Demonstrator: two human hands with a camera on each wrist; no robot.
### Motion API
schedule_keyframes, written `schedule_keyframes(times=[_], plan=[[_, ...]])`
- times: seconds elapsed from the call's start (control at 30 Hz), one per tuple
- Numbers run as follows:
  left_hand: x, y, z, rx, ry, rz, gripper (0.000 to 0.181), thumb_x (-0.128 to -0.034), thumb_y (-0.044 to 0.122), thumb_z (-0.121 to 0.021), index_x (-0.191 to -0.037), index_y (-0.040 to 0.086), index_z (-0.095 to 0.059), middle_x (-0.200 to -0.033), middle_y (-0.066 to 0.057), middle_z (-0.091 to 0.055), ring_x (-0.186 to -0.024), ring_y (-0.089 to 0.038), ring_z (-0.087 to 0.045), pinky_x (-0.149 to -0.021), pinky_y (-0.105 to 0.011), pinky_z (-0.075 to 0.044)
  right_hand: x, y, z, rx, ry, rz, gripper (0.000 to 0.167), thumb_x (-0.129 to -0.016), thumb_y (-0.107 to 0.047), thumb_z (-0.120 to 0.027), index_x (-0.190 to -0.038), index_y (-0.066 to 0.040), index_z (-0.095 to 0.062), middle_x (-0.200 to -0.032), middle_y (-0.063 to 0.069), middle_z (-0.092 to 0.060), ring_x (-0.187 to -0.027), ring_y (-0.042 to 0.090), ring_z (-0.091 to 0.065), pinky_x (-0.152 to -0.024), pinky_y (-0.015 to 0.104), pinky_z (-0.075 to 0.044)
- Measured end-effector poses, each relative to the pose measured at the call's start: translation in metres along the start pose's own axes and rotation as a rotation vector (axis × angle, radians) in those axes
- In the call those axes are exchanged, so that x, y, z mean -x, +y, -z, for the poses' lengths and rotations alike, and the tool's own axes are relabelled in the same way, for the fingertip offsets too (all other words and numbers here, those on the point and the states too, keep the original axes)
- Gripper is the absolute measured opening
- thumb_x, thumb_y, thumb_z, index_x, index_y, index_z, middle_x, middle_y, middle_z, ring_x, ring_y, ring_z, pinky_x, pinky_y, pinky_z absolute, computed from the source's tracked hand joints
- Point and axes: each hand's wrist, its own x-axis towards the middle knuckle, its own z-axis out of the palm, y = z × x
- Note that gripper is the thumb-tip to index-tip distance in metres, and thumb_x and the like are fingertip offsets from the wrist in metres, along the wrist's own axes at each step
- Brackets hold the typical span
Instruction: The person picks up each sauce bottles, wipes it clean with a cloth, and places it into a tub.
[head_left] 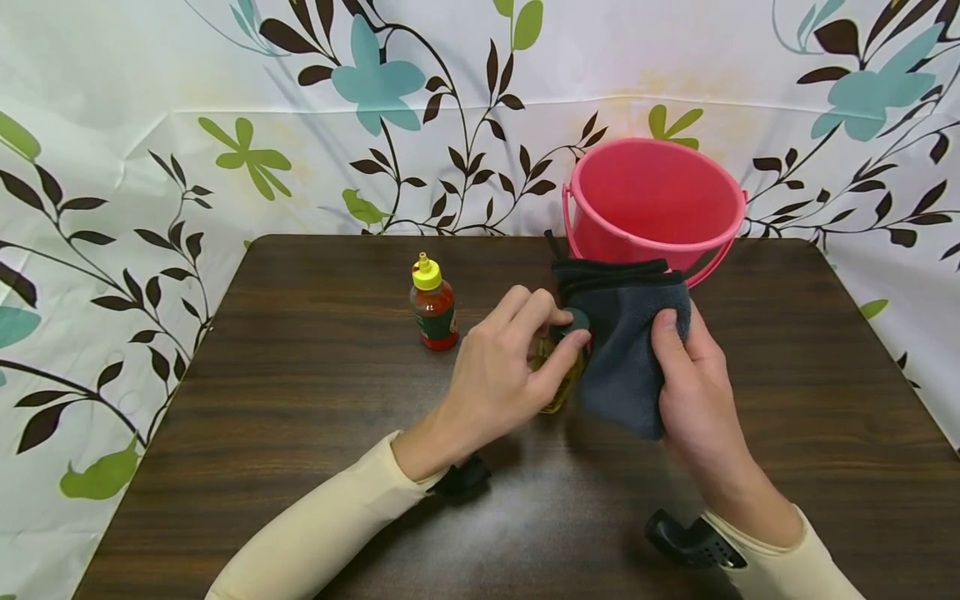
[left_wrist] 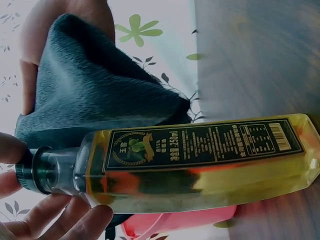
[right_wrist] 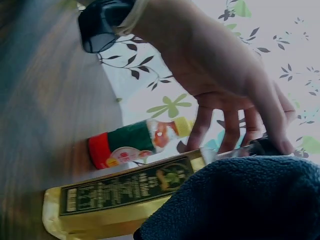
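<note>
Oil btl (left_wrist: 240,187), 1: below L grip (head_left: 502,358), cap (head_left: 575,321) pinched thumb-to-finger. Cloth (head_left: 622,358), 1: clamped in R grip (head_left: 697,392), beside btl. Risks: btl may tip if cloth shoves low w/ only top held; sauce btl (head_left: 435,312), left of + beyond L grip, may topple if bumped.

A tabletop workspace, room type unclear: dark table (head_left: 330,367) before patterned sheet (head_left: 480,117).
</note>
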Motion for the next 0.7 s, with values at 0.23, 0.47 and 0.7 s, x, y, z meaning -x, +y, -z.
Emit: schedule_keyframes(times=[0.23,0.47,0.7], plan=[[-0.002,-0.002,0.002,-0.02,0.022,0.008,0.023,-0.0977,0.031,-0.076,-0.103,0.011,-0.066,-0.092,-0.003,-0.062,-0.073,-0.014,-0.056,-0.06,-0.021,-0.043,0.001,0.011,-0.004,0.068,0.011,-0.025,0.034,-0.113,-0.035,-0.045,-0.142,-0.02,-0.056,-0.115,0.002,-0.062,-0.1,0.016,-0.063,-0.076,0.025,-0.057],[-0.002,-0.003,0.002,-0.025,0.036,0.023,0.025,-0.0964,0.032,-0.078,-0.102,0.011,-0.067,-0.089,-0.005,-0.059,-0.071,-0.013,-0.053,-0.058,-0.022,-0.041,-0.003,0.023,-0.008,0.215,0.049,-0.024,0.028,-0.113,-0.034,-0.046,-0.136,-0.022,-0.057,-0.117,-0.001,-0.063,-0.107,0.018,-0.06,-0.083,0.024,-0.053],[-0.002,-0.003,0.001,-0.017,0.033,0.026,0.024,-0.0967,0.031,-0.078,-0.102,0.011,-0.066,-0.092,-0.006,-0.061,-0.072,-0.013,-0.052,-0.059,-0.023,-0.039,-0.003,0.036,-0.013,0.297,0.043,0.016,0.037,-0.114,-0.031,-0.045,-0.148,-0.019,-0.052,-0.121,-0.005,-0.065,-0.11,0.016,-0.061,-0.086,0.023,-0.052]])
